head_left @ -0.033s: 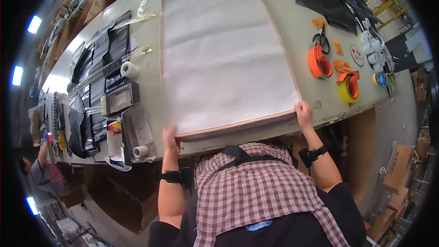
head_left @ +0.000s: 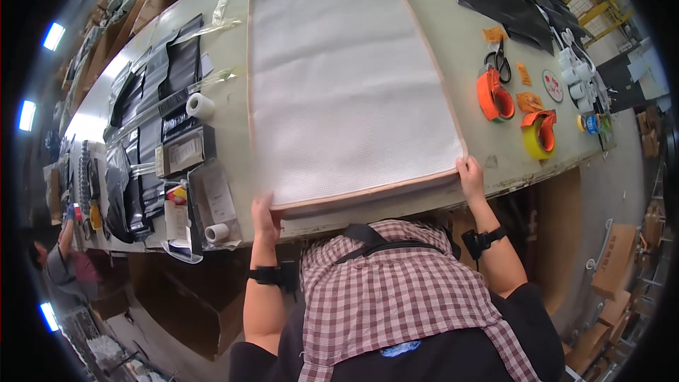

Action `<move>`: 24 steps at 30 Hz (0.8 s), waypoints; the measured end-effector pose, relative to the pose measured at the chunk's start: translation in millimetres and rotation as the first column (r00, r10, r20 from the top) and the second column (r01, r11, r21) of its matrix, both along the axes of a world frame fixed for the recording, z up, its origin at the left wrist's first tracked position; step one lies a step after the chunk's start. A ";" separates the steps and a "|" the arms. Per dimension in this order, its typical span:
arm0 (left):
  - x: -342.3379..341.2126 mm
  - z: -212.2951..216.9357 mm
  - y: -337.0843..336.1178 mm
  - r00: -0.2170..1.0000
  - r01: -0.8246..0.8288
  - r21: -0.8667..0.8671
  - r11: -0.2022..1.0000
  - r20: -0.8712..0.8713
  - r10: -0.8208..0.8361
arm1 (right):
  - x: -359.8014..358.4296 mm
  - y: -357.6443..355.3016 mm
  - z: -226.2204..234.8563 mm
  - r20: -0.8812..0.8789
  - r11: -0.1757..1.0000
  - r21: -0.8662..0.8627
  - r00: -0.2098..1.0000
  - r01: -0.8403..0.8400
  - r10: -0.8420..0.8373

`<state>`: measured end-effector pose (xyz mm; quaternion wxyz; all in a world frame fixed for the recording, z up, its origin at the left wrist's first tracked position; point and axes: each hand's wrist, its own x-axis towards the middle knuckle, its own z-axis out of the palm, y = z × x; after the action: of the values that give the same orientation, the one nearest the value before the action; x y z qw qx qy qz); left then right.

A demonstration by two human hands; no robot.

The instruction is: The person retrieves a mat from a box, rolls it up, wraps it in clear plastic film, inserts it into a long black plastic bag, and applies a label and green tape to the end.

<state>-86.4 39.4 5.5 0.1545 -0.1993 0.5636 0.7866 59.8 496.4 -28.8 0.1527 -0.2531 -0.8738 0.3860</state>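
Note:
A large white textured mat [head_left: 346,92] with tan edging and rounded far corners lies on the pale worktable [head_left: 438,0]. Its near edge is raised a little off the tabletop, with a shadowed gap beneath it. At the near left corner, my left hand [head_left: 265,213] is closed on the mat's edge; the fingertips are partly hidden. My right hand [head_left: 469,175] pinches the near right corner. Both wrists wear black bands.
To the right lie two orange tape dispensers [head_left: 494,95], black-handled scissors [head_left: 498,64] and small orange packets. Black plastic bags [head_left: 180,64], a white roll [head_left: 200,107] and open boxes [head_left: 187,152] crowd the left. A co-worker [head_left: 71,265] stands at the far left.

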 end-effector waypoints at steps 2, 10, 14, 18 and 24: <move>13.4 32.1 19.0 0.988 0.128 0.140 0.982 0.071 -0.138 | -5.5 -23.4 36.1 0.096 0.956 -0.286 0.995 0.058 -0.031; -40.8 14.7 63.2 0.940 -0.015 0.769 0.639 0.229 -0.254 | -60.9 -54.6 68.5 0.112 -0.460 -0.888 0.969 -0.002 -0.221; -48.4 44.4 119.0 0.899 0.330 -0.079 0.941 -0.278 -0.338 | -88.2 -82.5 92.2 -0.240 0.377 -0.901 0.971 -0.217 -0.013; -53.8 21.3 125.2 0.160 -0.489 -0.869 0.073 -0.171 -0.972 | -101.0 -88.3 74.2 0.093 0.724 0.409 0.815 -0.555 0.572; -47.7 28.3 150.2 0.043 -0.244 -0.961 0.129 -0.144 -0.989 | -104.0 -90.8 67.5 -0.054 0.676 0.496 0.758 -0.545 0.650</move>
<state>-134.1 189.6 33.7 -0.0532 0.4898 0.8599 0.1337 -44.2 405.5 38.7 0.1699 0.1369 -0.9492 0.2268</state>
